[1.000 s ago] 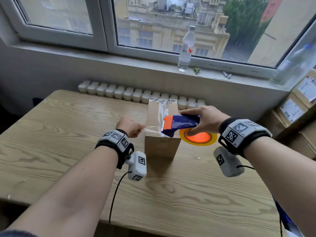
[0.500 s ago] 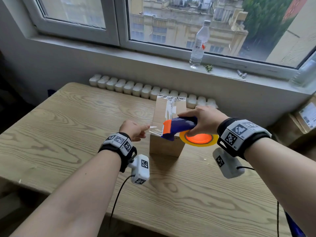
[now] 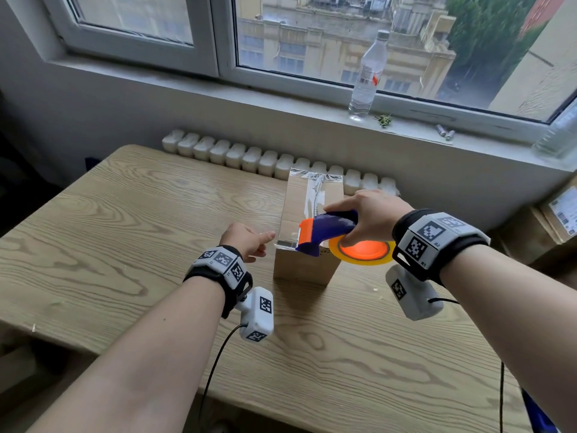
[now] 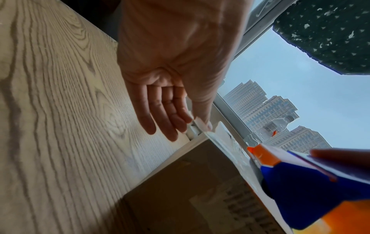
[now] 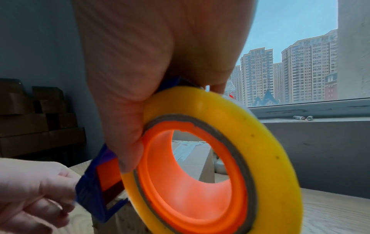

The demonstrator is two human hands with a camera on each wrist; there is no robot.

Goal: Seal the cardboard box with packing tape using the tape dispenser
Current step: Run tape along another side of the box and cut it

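Note:
A tall cardboard box (image 3: 301, 265) stands on the wooden table (image 3: 125, 229), with clear tape running along its top. My right hand (image 3: 368, 214) grips the blue and orange tape dispenser (image 3: 327, 228) at the box's near top edge, its yellow tape roll (image 3: 362, 251) hanging off the right side. My left hand (image 3: 246, 240) is beside the box's near left corner. In the left wrist view, thumb and forefinger pinch the tape end (image 4: 200, 125) that stretches from the dispenser (image 4: 310, 182). The right wrist view shows the roll (image 5: 260, 142) close up, with the left hand (image 5: 30, 190) beyond it.
A water bottle (image 3: 367, 76) and two small batteries (image 3: 445, 132) sit on the windowsill behind. A white radiator (image 3: 249, 154) runs along the table's far edge. Labelled cardboard boxes (image 3: 555, 220) are stacked at the right. Bare table lies to the left and in front.
The head view has shifted right and down. Both hands stay at the box's near top edge; the tape span between the left hand and the dispenser now lies lower, at the box's corner.

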